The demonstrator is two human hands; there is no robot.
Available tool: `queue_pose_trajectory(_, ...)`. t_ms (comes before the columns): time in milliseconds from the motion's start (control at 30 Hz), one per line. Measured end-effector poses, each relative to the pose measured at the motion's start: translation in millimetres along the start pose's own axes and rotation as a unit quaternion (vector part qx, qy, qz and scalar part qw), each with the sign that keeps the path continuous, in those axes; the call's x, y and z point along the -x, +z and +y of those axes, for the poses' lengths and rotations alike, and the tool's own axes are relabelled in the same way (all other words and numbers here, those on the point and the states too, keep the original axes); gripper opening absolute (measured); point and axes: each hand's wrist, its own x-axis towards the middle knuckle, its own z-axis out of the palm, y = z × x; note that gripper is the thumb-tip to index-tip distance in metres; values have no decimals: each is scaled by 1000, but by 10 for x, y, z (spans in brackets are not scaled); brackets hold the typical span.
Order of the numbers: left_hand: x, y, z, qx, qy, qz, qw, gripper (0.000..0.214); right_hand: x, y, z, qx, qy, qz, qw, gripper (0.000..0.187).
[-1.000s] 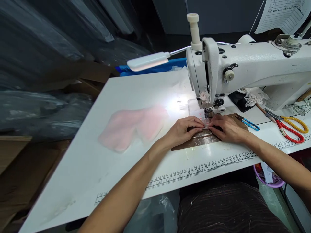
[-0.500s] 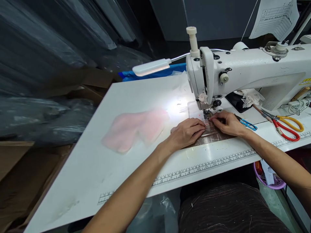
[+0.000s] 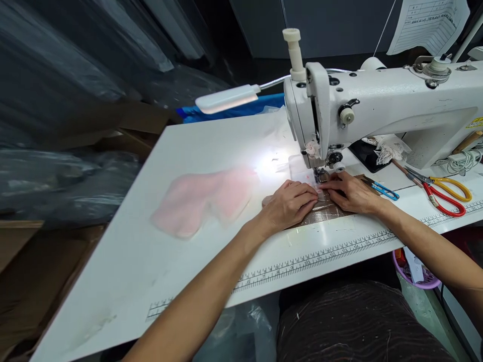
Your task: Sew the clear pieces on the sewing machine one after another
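A piece of sheer pale fabric with pink spots lies under the presser foot of a white sewing machine. My left hand rests on this fabric just left of the foot, fingers together and pressing its edge; the thumb is hidden. My right hand pinches the fabric close to the foot, its fingertips nearly touching those of the left. Beneath both hands is a shiny brown plate-like patch on the table. Left of my hands lies a pink, sheer-looking fabric piece.
Blue thread snips and scissors with red and yellow handles lie right of my right hand. A lamp lights the white table, with a ruler strip along its front edge. Below hangs a purple basket.
The view has shifted slightly, so the machine and table appear a little further left and up. My right fingertips have come slightly closer to my left hand. The pink piece has stayed put.
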Motion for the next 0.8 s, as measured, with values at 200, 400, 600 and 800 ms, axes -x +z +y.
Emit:
queue_pose_trajectory(200,-1,-31,-7,-17,12,-18,1000,21,10,12,17,35,-18,-12,999,36)
queue_pose_trajectory(400,8,-30,4,-36,23,-30,999,20,13,31,54,22,-28,-3,999,36)
queue_pose_trajectory(600,-20,-84,37,-44,33,-33,998,20,19,25,96,40,-79,-16,996,34)
queue_pose_trajectory(800,-71,-151,4,2,34,-76,997,20,27,24,65,45,-80,-7,996,32)
